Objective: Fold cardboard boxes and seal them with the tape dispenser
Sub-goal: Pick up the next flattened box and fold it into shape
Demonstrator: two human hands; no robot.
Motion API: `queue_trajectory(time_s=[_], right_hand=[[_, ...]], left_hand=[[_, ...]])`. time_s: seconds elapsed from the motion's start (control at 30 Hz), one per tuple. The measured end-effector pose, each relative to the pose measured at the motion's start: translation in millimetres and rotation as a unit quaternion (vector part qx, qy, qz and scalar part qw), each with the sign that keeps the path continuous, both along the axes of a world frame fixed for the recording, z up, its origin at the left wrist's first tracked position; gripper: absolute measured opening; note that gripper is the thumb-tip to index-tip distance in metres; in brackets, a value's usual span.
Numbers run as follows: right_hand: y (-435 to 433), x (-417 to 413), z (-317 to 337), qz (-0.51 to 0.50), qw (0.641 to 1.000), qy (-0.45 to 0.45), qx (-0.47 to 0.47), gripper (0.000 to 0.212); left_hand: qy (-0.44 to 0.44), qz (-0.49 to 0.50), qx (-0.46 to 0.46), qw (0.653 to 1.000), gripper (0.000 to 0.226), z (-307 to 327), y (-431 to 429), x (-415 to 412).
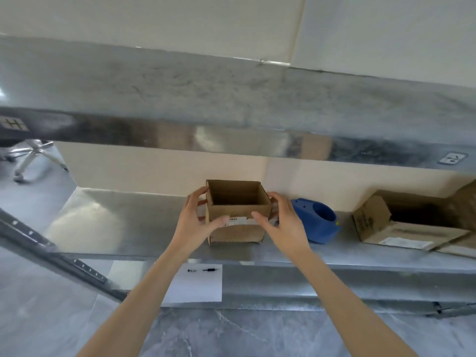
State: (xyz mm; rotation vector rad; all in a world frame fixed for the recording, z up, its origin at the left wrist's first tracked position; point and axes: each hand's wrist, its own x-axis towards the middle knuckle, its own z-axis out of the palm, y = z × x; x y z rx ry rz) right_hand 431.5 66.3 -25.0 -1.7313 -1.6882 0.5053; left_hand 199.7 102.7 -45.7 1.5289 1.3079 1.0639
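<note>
Now both hands, left hand [198,220] and right hand [280,220], clamp the open cardboard box [238,215] on the shelf [128,222]; forming stage, flaps next, then the blue tape dispenser [318,220].

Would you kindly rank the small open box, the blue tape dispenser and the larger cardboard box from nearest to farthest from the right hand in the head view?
1. Small open box: held by the right hand, on its left.
2. Blue tape dispenser: just right of that hand, on the shelf.
3. Larger cardboard box: far right on the shelf.
</note>
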Motion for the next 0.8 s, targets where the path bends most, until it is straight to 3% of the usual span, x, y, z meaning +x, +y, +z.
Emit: queue_trajectory(time_s=[0.27,0.57,0.8], right_hand=[[10,6,-9,0.045,0.997,0.058,0.038,0.06],[11,4,-9,0.096,0.991,0.081,0.053,0.055],[13,-6,-8,0.038,0.988,0.144,0.026,0.024]], left_hand=[[0.026,0.056,0.015,0.998,0.064,4,-19,4],[0.083,0.007,0.033,0.996,0.051,2,-15,-14],[0.11,-0.005,0.041,0.993,0.047,-3,-7,-17]])
